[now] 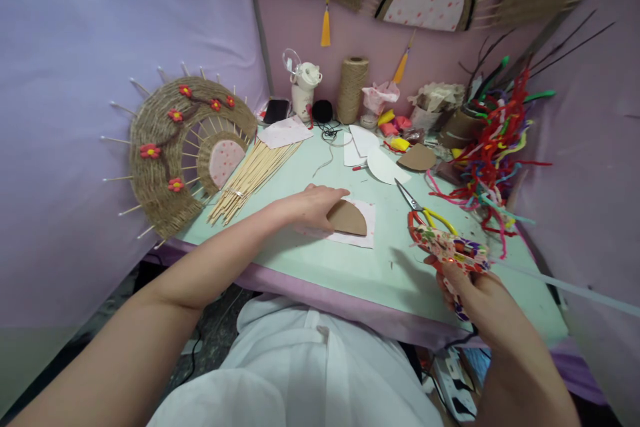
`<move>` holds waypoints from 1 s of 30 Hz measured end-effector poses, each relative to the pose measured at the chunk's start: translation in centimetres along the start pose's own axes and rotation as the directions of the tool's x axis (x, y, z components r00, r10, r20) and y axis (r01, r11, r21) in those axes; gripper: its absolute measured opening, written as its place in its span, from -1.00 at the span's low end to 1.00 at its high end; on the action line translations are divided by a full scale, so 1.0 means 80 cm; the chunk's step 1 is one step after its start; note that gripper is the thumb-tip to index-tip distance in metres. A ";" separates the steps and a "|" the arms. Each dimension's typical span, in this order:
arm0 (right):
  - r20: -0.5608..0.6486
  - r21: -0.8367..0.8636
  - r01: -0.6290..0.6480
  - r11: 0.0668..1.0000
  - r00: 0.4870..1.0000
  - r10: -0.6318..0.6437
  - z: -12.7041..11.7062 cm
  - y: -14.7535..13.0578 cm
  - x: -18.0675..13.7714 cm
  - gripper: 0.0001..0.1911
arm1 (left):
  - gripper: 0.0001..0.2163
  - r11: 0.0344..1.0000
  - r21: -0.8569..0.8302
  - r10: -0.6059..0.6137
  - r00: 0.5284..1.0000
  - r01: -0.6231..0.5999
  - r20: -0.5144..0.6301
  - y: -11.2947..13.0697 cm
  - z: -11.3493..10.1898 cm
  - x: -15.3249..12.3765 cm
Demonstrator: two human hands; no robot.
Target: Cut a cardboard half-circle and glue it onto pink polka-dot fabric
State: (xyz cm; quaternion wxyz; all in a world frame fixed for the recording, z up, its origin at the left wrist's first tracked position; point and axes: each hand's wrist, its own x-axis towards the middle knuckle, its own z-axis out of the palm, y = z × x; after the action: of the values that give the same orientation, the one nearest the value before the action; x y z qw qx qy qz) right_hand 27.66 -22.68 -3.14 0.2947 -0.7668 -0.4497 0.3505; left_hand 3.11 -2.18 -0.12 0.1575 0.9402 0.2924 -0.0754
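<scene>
My right hand [467,283] is wrapped round the grip of a flower-patterned hot glue gun [453,250]. A long pale glue stick [575,285] sticks out of its back, and a small orange light glows on its side. My left hand [320,207] holds the left end of a brown cardboard half-circle [349,219], its fingers on the far side and its thumb nearer me. Beneath the cardboard lies a piece of white dotted fabric [371,213]. Scissors [425,208] with red and yellow handles lie open just beyond the glue gun.
Bamboo sticks [255,180] lie left of my hand, beside a twine-woven fan shape [165,113] with red flowers. At the back stand a white cup [303,97] and a twine spool [353,90]. White paper pieces [387,167] lie mid-table; colourful pipe cleaners [500,147] crowd the right.
</scene>
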 end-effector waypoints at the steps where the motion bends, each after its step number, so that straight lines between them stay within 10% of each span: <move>1: 0.002 0.004 -0.006 1.000 1.000 0.006 0.000 0.001 0.000 -0.44 | -0.23 1.000 0.002 -0.002 1.000 0.002 0.000 0.000 0.000 0.000; 30: -0.008 -0.043 0.009 0.999 1.000 -0.009 0.003 -0.010 -0.001 -0.43 | -0.26 1.000 -0.010 0.003 1.000 -0.003 -0.002 0.000 0.003 -0.001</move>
State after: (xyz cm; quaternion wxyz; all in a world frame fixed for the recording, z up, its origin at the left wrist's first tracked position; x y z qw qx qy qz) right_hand 27.09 -22.38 -2.63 0.2817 -0.7724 -0.4594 0.3361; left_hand 3.06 -2.29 -0.34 0.1621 0.9399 0.2915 -0.0725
